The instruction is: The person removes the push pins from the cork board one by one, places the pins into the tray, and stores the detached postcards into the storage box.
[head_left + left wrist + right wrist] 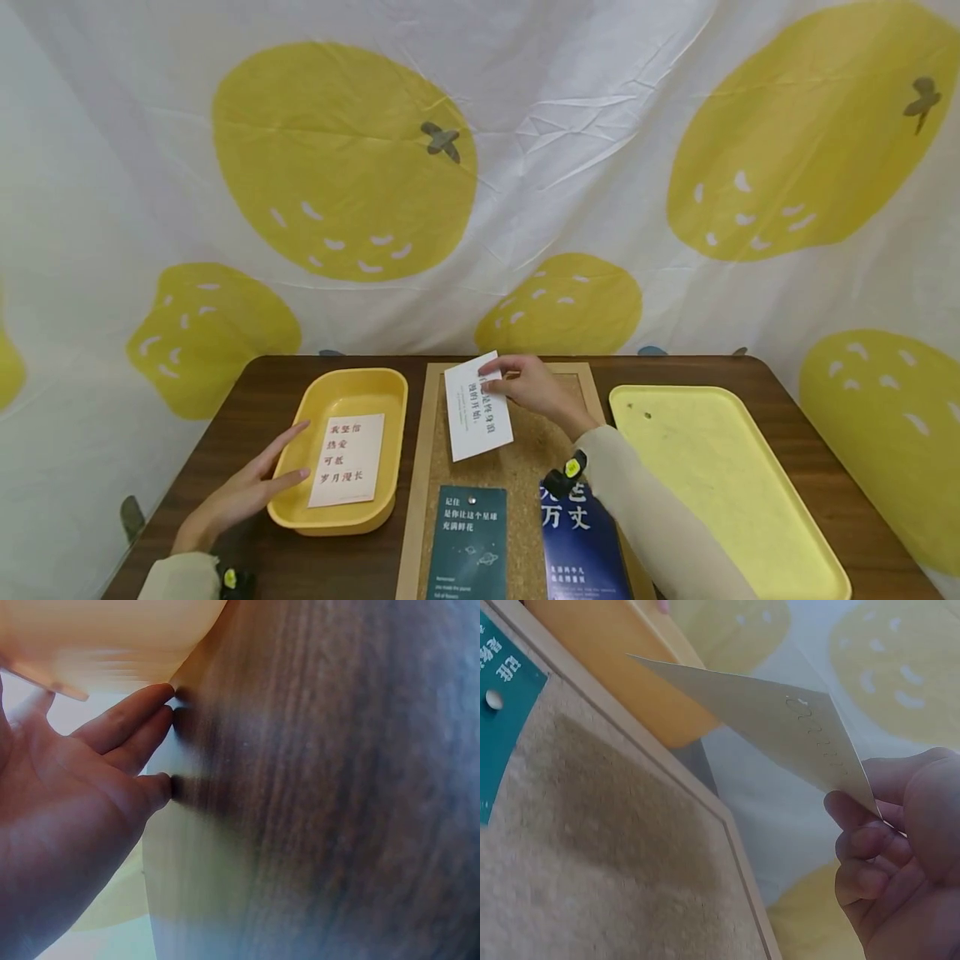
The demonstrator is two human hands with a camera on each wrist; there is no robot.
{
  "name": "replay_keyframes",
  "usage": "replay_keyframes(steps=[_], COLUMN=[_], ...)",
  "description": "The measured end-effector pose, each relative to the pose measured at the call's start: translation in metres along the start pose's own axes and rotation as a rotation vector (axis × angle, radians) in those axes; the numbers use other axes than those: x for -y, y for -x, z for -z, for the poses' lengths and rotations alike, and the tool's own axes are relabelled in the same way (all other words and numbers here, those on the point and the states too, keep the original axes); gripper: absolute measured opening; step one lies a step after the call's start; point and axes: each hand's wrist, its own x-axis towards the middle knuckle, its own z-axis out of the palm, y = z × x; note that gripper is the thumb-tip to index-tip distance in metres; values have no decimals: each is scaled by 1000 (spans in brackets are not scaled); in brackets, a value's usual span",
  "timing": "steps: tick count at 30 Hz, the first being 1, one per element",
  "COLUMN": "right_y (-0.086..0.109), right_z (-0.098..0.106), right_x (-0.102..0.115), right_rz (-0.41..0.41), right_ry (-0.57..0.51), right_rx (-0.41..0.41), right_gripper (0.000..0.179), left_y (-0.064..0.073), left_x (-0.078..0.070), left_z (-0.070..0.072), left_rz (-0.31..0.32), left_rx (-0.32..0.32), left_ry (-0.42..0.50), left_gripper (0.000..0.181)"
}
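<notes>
Over the upper left of a cork board (540, 450), my right hand (534, 387) pinches a white card (472, 417) with dark printed characters by its right edge. The right wrist view shows the back of the card (765, 712), tilted above the cork, with the fingertips and thumb at one corner. My left hand (255, 483) rests at the left side of a yellow plastic basin (352, 525), fingers spread, thumb and a finger at its rim. In the left wrist view, the fingertips of the hand (90, 772) reach the tabletop beside the basin. Inside the basin lies a cream card (348, 458) with red characters.
A green card (468, 542) is fixed to the cork board by a pushpin (472, 501). Right of it lies a blue card (581, 550), partly covered by my right sleeve. A pale yellow tray (720, 483) stands on the brown table (780, 417); small dark pieces (647, 415) lie near its far corner.
</notes>
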Motion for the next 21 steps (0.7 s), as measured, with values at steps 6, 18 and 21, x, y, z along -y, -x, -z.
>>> replay_keyframes(steps=[6, 18, 21], right_y=[-3, -12, -14], right_z=[-7, -25, -30], right_x=[7, 21, 26], right_rz=[38, 84, 102], right_ry=[8, -32, -51], right_rx=[15, 46, 58], right_gripper=[22, 21, 21], left_y=[0, 1, 1], left_x=[0, -2, -2], left_z=[-1, -1, -1], left_rz=[4, 2, 1], left_rx=[5, -1, -3], left_ry=[6, 3, 9], left_gripper=[79, 79, 78])
